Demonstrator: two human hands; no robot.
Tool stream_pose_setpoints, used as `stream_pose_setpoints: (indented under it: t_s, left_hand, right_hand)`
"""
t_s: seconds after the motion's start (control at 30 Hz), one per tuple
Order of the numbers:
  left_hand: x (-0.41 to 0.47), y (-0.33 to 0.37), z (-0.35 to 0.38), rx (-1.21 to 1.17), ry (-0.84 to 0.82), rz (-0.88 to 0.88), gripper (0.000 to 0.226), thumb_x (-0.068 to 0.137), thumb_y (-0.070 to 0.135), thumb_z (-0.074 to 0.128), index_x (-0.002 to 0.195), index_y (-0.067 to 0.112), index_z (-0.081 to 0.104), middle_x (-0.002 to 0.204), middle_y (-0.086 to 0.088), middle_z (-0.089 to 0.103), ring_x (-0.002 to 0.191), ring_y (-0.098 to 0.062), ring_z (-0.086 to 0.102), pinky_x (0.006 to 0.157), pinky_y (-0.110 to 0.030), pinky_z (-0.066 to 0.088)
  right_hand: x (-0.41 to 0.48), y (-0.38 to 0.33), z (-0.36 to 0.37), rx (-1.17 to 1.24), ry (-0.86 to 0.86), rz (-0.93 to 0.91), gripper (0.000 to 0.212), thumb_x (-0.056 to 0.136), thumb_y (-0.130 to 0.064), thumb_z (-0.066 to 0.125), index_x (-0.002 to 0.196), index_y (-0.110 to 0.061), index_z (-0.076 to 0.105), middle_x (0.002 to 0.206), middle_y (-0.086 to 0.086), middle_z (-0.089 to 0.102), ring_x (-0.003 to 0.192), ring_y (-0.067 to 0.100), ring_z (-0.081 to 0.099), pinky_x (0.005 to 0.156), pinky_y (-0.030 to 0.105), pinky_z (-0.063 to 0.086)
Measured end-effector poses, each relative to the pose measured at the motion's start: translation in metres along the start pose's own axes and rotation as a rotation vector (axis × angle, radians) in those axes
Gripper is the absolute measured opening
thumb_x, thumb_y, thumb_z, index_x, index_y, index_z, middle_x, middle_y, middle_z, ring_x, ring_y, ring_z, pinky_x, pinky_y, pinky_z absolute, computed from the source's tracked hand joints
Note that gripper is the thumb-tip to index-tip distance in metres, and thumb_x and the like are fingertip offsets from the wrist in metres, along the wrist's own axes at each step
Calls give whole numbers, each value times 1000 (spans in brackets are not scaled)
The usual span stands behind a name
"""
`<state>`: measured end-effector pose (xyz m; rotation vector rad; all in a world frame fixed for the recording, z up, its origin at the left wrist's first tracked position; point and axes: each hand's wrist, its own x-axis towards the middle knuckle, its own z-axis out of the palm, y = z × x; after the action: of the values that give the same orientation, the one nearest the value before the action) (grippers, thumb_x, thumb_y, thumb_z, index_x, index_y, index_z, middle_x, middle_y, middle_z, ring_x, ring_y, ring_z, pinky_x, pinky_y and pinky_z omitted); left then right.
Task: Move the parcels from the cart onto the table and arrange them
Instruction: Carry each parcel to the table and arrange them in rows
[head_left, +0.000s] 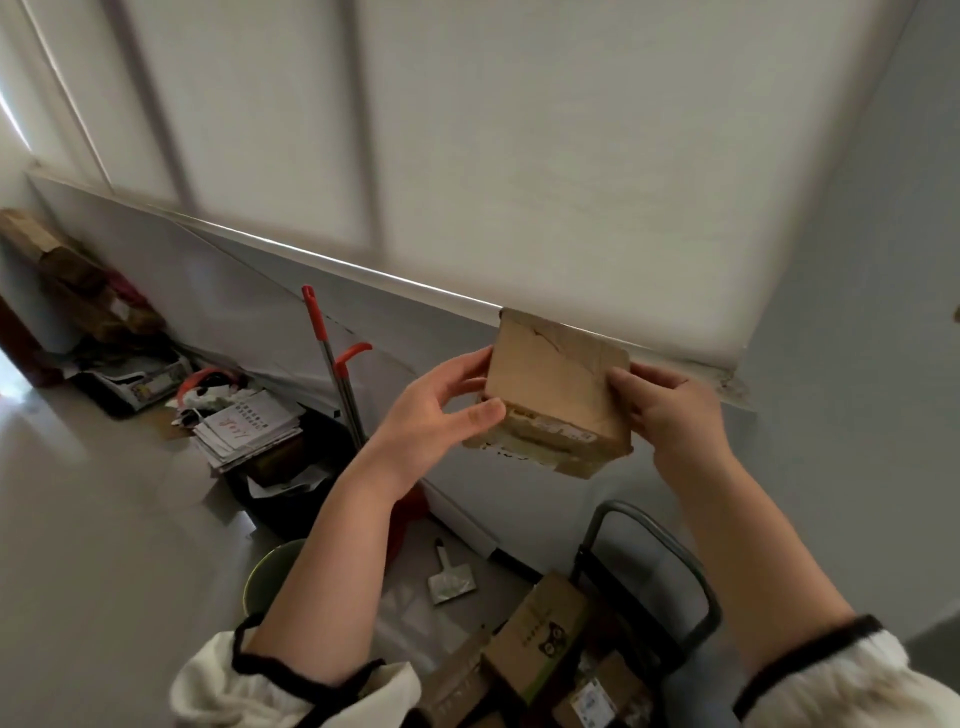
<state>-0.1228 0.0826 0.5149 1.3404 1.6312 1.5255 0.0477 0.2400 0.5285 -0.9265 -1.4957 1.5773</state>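
Observation:
A small brown cardboard parcel (556, 389) with tape and a label on its lower face is held up in the air in front of the wall. My left hand (441, 410) grips its left side, thumb on the near face. My right hand (670, 410) grips its right side. Below, at the bottom right, the cart (670, 551) shows its grey metal handle, with several brown parcels (540, 639) lying on it. No table is in view.
A red-handled mop (332, 353) leans on the wall. A black bin stacked with papers (249, 426), a scale (140, 379) and piled boxes (78, 280) stand at the left. A green bucket (270, 577) and a scraper (449, 577) lie on the floor near the cart.

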Motion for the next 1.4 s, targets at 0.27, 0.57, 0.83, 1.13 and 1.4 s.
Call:
stream_pose_setpoints:
  t_s: [0.27, 0.57, 0.83, 1.13, 1.4]
  left_hand:
    - [1, -25, 9, -79, 235, -127, 20, 83, 34, 68, 98, 21, 71, 91, 6, 74, 84, -10, 70, 60, -15, 52]
    - [5, -55, 42, -158, 307, -477, 33, 82, 42, 68, 83, 9, 72, 78, -6, 74, 74, -24, 70, 70, -41, 55]
    - [12, -26, 115, -247, 93, -113, 20, 81, 34, 65, 100, 25, 65, 93, 11, 72, 86, -6, 68, 64, -15, 52]
    - [-36, 14, 305, -371, -284, 11, 27, 77, 27, 65, 104, 21, 63, 97, 11, 71, 94, -8, 66, 74, -17, 51]
    - [-154, 70, 472, -373, -631, -73, 22, 87, 21, 63, 105, 33, 61, 99, 13, 70, 93, -6, 66, 69, -14, 52]
  right_hand:
    - [-18, 21, -6, -151, -135, 73, 19, 83, -39, 66, 88, -21, 71, 85, 1, 74, 87, 16, 69, 81, 28, 54]
    - [-34, 38, -30, -319, -209, 134, 35, 86, -30, 65, 117, -15, 62, 95, -8, 69, 88, 7, 67, 75, 20, 56]
    - [-70, 37, -100, -105, 8, -84, 40, 87, -8, 62, 113, -39, 61, 106, -13, 71, 101, 6, 65, 80, 23, 55]
    - [-208, 39, -256, -188, 465, -136, 61, 88, 5, 56, 138, -28, 43, 122, -13, 62, 113, 1, 58, 97, 23, 47]
    - [-390, 33, -392, -255, 701, -55, 55, 88, -3, 57, 111, -52, 49, 105, -27, 66, 101, -6, 60, 76, 13, 52]
